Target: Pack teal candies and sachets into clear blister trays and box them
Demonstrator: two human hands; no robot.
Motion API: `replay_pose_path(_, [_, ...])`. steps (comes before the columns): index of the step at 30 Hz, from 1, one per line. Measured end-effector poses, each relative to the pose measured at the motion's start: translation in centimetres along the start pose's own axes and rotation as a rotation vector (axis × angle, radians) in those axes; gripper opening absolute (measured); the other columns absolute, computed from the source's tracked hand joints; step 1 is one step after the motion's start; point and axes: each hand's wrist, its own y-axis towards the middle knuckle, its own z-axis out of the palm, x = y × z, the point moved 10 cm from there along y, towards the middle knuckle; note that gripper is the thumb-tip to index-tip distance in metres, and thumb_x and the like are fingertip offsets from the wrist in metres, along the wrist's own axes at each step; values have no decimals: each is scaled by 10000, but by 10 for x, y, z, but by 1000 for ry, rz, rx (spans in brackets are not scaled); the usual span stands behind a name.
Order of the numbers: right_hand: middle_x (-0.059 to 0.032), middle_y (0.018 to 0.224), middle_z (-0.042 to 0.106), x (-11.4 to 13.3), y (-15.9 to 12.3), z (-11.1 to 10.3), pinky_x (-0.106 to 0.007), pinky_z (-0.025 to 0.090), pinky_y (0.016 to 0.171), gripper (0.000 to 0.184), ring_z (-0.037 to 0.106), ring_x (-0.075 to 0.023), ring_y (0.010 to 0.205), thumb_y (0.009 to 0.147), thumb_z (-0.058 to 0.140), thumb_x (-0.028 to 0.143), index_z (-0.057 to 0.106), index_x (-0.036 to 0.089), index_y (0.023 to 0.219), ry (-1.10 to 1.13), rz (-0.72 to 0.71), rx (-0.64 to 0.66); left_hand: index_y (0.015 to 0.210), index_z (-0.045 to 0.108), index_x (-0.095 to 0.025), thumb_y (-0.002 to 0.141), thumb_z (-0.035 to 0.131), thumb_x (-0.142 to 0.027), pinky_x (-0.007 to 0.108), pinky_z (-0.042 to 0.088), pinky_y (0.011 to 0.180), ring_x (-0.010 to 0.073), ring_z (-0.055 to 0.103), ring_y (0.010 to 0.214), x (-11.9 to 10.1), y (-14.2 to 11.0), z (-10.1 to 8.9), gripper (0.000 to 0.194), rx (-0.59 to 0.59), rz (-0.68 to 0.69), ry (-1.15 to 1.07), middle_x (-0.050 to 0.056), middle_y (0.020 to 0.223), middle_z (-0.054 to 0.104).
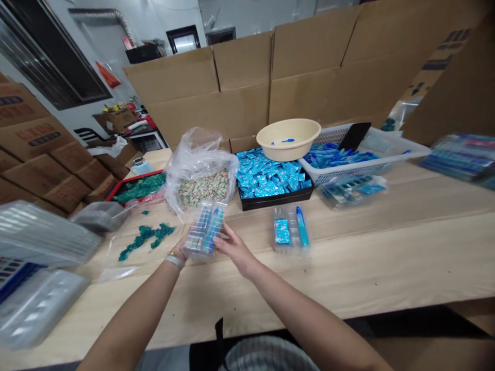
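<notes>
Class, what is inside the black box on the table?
Blue packets are heaped in the black box; they cover its floor, and the cream basin hides its back right part.

Pale table (359, 252), clear tray (293, 222), seemingly stacked packs (460, 156)

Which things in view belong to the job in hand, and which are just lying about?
Likely the job:
- clear packs, held by left hand and right hand
- tray with sachet and pen
- blue sachets
- blue pens

Probably just about:
- mug
- stacked cartons
- foil duct
</notes>
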Motion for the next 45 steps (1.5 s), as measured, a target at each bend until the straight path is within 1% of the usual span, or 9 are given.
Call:
replay_pose_path(6, [-54, 1043, 541, -24, -2, -68, -286, 453, 656, 542, 535, -180, 862, 633, 588, 409, 490, 230, 1135, -159, 78, -358, 1060, 527, -157, 776, 440, -461, 294, 469, 778, 191, 625, 819, 22, -12, 9, 425, -98, -2, -2, 61, 834, 667])
replay_pose_path(11, [-76, 999, 578, -13, -8, -95, -334, 410, 791, 483, 512, -223, 944, 693, 491, 461, 536, 187, 1087, -419, -13, -408, 1001, 554, -191, 731, 546, -394, 287, 504, 718, 177, 639, 749, 33, -8, 35, 338, -122, -8, -11, 37, 810, 669])
replay_pose_path(19, [-134, 1190, 452, 109, -36, -120, -446, 257, 932, 383, 346, -273, 1118, 818, 356, 323, 530, 166, 1121, -1508, -440, -581, 991, 557, -187, 735, 544, -390, 328, 501, 744, 183, 637, 753, 37, 8, 79, 327, -12, -16, -128, 40, 859, 664])
replay_pose_path(24, [-83, 1180, 507, 106, 0, -136, -474, 121, 977, 289, 272, -281, 1180, 807, 412, 292, 595, 217, 1019, -1903, -403, -284, 1026, 541, -178, 725, 539, -428, 316, 485, 748, 196, 631, 779, 44, 9, 89, 392, 28, -67, -147, 59, 860, 662])
replay_pose_path(26, [-95, 1095, 564, 102, 5, -146, -482, 77, 985, 275, 289, -288, 1168, 802, 426, 307, 616, 199, 970, -1933, -363, -272, 1026, 542, -161, 738, 499, -467, 326, 476, 748, 208, 628, 789, 50, 7, 84, 423, 56, -122, -146, 75, 840, 662])
replay_pose_path(31, [-112, 1060, 569, 109, -1, -147, -459, 165, 975, 276, 365, -283, 1115, 776, 453, 341, 630, 172, 904, -1526, -361, -415, 1004, 550, -104, 754, 421, -528, 380, 416, 842, 249, 593, 896, 60, -3, 76, 509, 169, -253, -166, 124, 938, 640])
replay_pose_path(35, [-73, 850, 636, 56, 12, -134, -352, 409, 773, 363, 553, -206, 862, 797, 381, 448, 619, 177, 840, -499, -29, -307, 1012, 539, -103, 715, 524, -484, 382, 400, 859, 227, 612, 833, 52, -6, 69, 483, 127, -208, -98, 81, 843, 663])
replay_pose_path(39, [-25, 709, 647, 6, 18, -98, -251, 438, 641, 261, 585, -123, 646, 800, 435, 365, 603, 170, 758, 292, 198, -186, 1012, 546, -128, 641, 635, -410, 363, 429, 818, 199, 621, 783, 42, -6, 64, 474, 109, -123, 32, 53, 816, 666])
replay_pose_path(45, [24, 651, 653, -12, 20, -89, -211, 427, 587, 107, 578, -98, 575, 659, 599, 159, 606, 170, 765, 418, 178, -148, 903, 584, -110, 597, 652, -451, 338, 447, 776, 191, 625, 706, 52, -12, 41, 464, 20, -163, 30, 43, 727, 667])
